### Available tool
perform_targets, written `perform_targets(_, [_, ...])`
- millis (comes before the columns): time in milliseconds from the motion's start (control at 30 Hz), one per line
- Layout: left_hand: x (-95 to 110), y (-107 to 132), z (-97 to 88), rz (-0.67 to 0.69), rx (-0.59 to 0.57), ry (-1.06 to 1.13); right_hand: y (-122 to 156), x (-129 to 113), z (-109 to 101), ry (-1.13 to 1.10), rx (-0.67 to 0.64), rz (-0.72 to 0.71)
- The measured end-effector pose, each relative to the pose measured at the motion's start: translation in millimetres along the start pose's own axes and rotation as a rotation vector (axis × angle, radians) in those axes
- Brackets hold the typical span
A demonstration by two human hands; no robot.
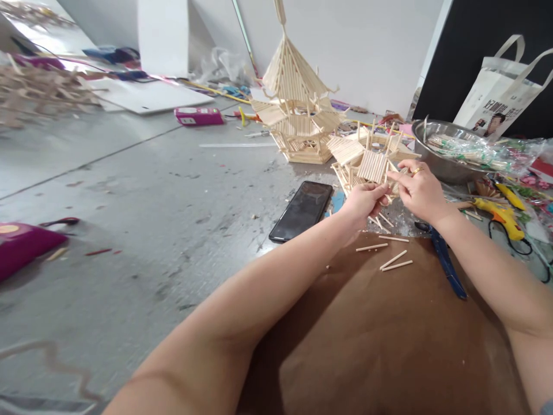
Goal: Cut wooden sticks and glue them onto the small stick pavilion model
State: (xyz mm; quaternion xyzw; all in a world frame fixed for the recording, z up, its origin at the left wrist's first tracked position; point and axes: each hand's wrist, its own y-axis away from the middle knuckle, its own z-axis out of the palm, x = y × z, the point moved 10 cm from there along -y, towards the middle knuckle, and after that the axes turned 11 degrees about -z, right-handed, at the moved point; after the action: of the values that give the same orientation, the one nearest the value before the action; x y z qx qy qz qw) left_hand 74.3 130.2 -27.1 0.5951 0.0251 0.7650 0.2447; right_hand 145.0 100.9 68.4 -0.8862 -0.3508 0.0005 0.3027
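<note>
The stick model (pixel 372 166) sits on the grey work surface (pixel 224 184), just beyond the far edge of the brown sheet (pixel 389 334), with a finished-looking stick tower (pixel 298 124) behind it to the left and a steel bowl (pixel 449 164) behind it to the right. A phone (pixel 302 211) lies just left of that far edge, and a few loose sticks (pixel 396 266) lie on the sheet close to it. The left hand (pixel 367 202) is narrow, thumb and fingertips drawn together at the model's near side; the right hand (pixel 423 190) has its index finger reaching to the right border of the near roof panel (pixel 373 166), the other fingers curled. The fingers overlap the sticks, so I cannot tell whether either hand grips a piece or only rests against one. Being thin, bare wood, the model should weigh very little and slide easily if nudged. Each panel looks stiff along its sticks, but the joints are probably the weak points, and the uprights standing at the back could snap off under a sideways knock. The lower stacked frame seems the safest place to steady it; the sloping panels are better pinched lightly along their edges than pressed in the middle.
</note>
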Motion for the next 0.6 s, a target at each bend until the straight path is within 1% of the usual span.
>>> perform_targets(100, [-4.0,-3.6,-1.7,-0.032,-0.012,0.080,-0.6,-0.5,5.7,0.053,-0.002,-0.048])
perform_targets(233, [-4.4,-5.4,-2.7,-0.035,-0.033,0.143,0.0,0.0,8.6,0.094,-0.010,-0.063])
perform_targets(367, [-3.6,-5.4,-4.0,-0.038,-0.036,0.170,-0.5,-3.7,9.2,0.137,-0.039,-0.083])
perform_targets(600, [-1.2,-3.2,-4.8,-0.030,-0.046,0.200,-1.9,-7.1,11.4,0.186,-0.097,-0.073])
